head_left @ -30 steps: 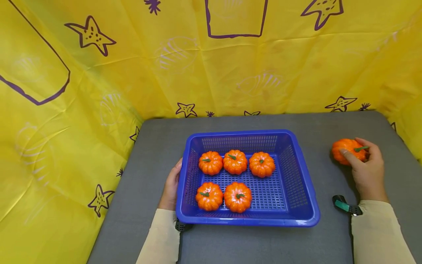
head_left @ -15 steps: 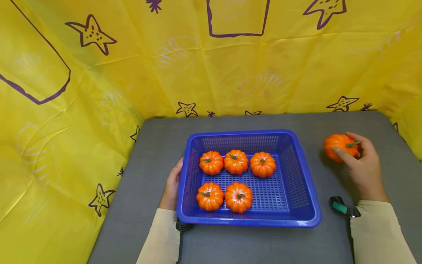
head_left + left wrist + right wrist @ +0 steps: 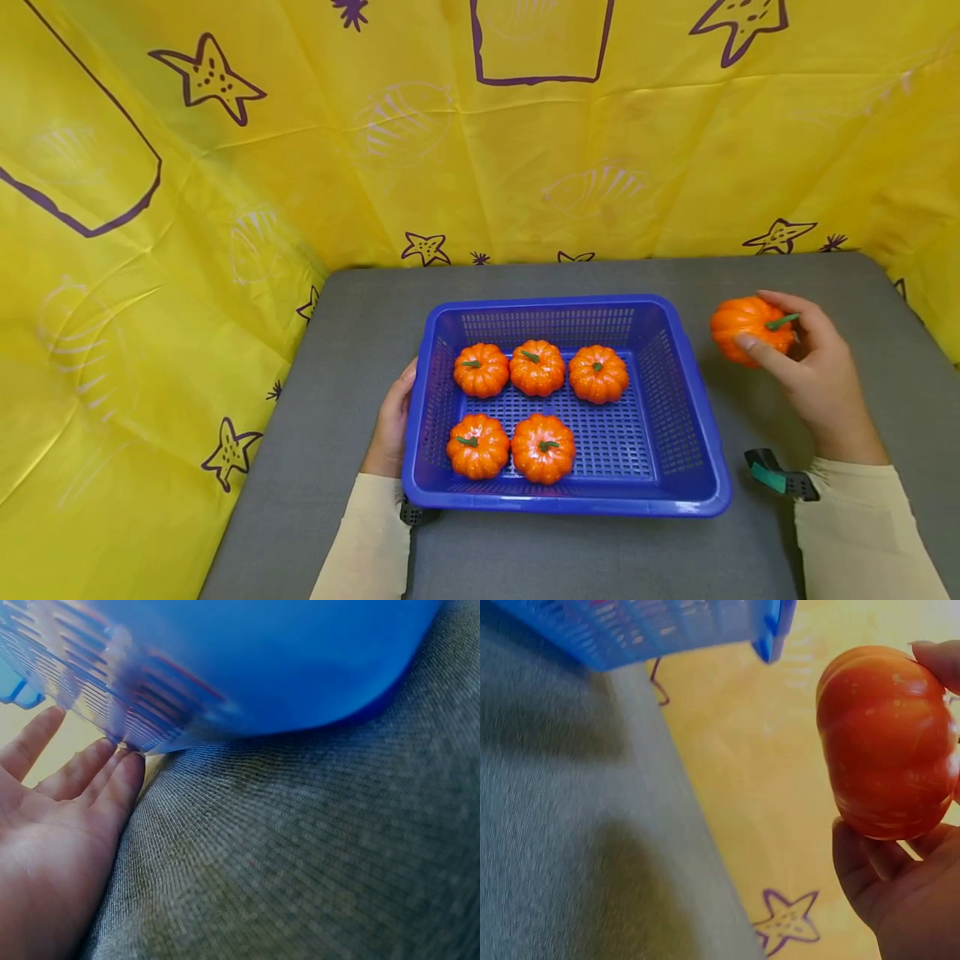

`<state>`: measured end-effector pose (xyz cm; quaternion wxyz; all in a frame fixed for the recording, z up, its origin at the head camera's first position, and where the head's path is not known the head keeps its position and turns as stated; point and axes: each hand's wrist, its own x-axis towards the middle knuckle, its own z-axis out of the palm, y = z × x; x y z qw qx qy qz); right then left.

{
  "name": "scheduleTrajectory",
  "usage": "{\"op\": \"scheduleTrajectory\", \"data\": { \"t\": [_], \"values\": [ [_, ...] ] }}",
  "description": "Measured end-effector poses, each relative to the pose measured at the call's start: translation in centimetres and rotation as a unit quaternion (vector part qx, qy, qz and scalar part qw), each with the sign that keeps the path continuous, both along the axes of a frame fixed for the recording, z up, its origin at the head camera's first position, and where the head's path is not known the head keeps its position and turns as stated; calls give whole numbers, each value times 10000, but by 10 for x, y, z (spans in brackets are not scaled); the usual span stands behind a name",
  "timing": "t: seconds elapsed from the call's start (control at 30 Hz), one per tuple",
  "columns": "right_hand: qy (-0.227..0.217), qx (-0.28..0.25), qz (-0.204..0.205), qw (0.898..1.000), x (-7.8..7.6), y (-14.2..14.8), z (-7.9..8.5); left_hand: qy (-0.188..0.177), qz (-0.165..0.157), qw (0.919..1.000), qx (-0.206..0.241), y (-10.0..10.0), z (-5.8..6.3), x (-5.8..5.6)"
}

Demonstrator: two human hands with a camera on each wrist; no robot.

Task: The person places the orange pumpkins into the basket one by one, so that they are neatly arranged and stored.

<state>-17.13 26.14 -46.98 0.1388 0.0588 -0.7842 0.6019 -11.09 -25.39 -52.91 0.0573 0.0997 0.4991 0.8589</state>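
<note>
My right hand (image 3: 828, 387) holds an orange toy pumpkin (image 3: 735, 323) with a green stem, thumb on one side and fingers on the other. It is raised above the table, right of a blue plastic basket (image 3: 562, 502); the right wrist view shows the pumpkin's ribbed side (image 3: 885, 742) between thumb and fingers. At the basket's left wall is my left hand (image 3: 388, 425); in the left wrist view its nearly straight fingers (image 3: 112, 780) touch the slotted side. Inside the basket, three pumpkins (image 3: 537, 367) form the back row and two more (image 3: 542, 450) the front row, toward the left.
The basket stands on a grey cloth-covered table (image 3: 600, 554). Bare slotted floor (image 3: 613, 442) shows at the basket's front right. A yellow curtain (image 3: 480, 183) with purple starfish drawings encloses the table at the back and sides.
My right hand has lifted the pumpkin and carried it left toward the basket. The left hand, the basket and the pumpkins in it have stayed in place.
</note>
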Motion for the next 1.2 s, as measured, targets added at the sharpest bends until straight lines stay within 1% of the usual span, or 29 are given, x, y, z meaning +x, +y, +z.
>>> {"op": "scheduleTrajectory", "data": {
  "t": [0.2, 0.23, 0.33, 0.43, 0.57, 0.63, 0.73, 0.87, 0.97, 1.07, 1.2],
  "values": [
    [209, 386, 281, 9986, 6, -10, 12, 17, 19, 10000, -78, 0, 1, 1],
    [245, 377, 356, 9984, 8, -11, 14, 5, 22, 10000, -92, 0, 1, 1],
    [340, 112, 670, 9971, 10, -16, 20, -21, 29, 9999, -119, 0, 2, 1],
    [422, -284, 1100, 9926, 13, -21, 25, -57, 26, 9999, -110, 0, 2, 2],
    [596, -354, 1543, 9856, 17, -27, 31, -96, 25, 9999, -88, 0, 3, 2],
    [715, -130, 1620, 9841, 18, -30, 33, -117, 22, 9999, -75, 0, 3, 3],
    [872, -56, 1788, 9800, 20, -35, 34, -138, 30, 9999, -75, 1, 3, 3],
    [1108, 200, 1971, 9739, 21, -42, 34, -148, 47, 9998, -115, 1, 3, 3],
    [1228, 520, 2097, 9686, 22, -46, 35, -153, 66, 9998, -144, 0, 3, 2],
    [1228, 701, 2267, 9636, 24, -49, 37, -157, 57, 9997, -153, 0, 2, 2],
    [1185, 771, 2527, 9572, 26, -51, 38, -138, 44, 9998, -140, -1, 1, 2]
  ]
}}
